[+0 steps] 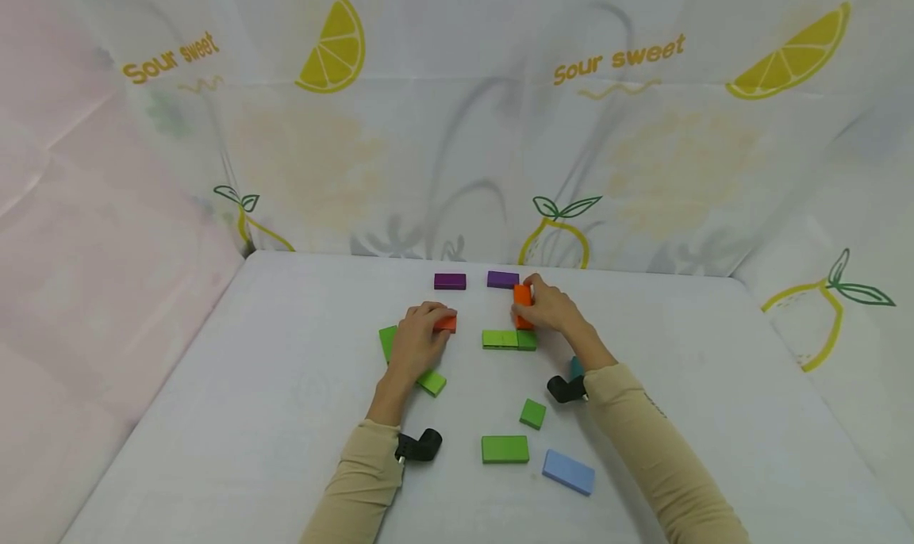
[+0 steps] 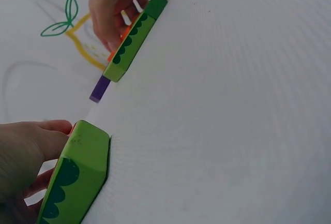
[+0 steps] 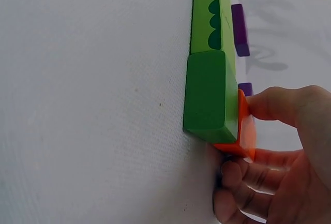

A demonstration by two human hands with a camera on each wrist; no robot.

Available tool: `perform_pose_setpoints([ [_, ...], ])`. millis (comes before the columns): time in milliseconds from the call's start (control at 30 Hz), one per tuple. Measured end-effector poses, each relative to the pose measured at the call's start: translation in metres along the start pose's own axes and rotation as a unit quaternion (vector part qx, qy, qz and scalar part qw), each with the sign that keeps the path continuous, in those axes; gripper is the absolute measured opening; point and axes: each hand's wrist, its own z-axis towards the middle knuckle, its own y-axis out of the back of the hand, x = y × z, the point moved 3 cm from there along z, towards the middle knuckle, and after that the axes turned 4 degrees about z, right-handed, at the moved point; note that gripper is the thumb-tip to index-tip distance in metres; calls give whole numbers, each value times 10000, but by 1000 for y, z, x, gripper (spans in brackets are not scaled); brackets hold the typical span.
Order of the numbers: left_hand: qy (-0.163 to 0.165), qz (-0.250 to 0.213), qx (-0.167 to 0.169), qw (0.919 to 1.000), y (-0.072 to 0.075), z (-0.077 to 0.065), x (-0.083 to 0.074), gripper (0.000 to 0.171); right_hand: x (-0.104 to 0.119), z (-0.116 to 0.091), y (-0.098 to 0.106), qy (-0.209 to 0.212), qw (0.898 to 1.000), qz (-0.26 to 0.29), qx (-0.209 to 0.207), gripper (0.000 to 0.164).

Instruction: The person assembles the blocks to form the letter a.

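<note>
My left hand [image 1: 417, 342] pinches a red-orange block [image 1: 447, 323] between thumb and fingers, at the middle left of the table. Partly covered by that hand and wrist are a green block [image 1: 387, 339] and a light green block [image 1: 432, 382]. In the left wrist view, a light green block [image 2: 85, 149] with dark scallops stands in front of the left fingers. My right hand [image 1: 553, 306] grips a longer orange block [image 1: 523, 306] by its sides. Just in front of it lie scalloped light green blocks [image 1: 500, 339], with a darker green block [image 3: 207, 92] against their right end.
Two purple blocks [image 1: 450, 281] lie near the table's back edge. Closer to me are a small green block [image 1: 532, 414], a long green block [image 1: 505, 449] and a light blue block [image 1: 568, 472]. A teal block [image 1: 576, 367] shows partly behind the right wrist.
</note>
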Motion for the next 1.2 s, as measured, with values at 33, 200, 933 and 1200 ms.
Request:
perform_pose_setpoints([
  [33, 18, -8, 15, 10000, 0, 0, 0, 30, 0, -1, 0, -11, 10000, -10, 8, 60],
  [200, 70, -10, 69, 10000, 1, -1, -1, 30, 1, -1, -1, 6, 10000, -18, 35, 61],
  [933, 7, 78, 475, 9988, 1, -1, -1, 35, -1, -5, -1, 50, 9999, 71, 124, 62],
  [1200, -198, 220, 678, 9973, 1, -1, -3, 36, -5, -16, 2, 202, 9975, 463, 487, 61],
])
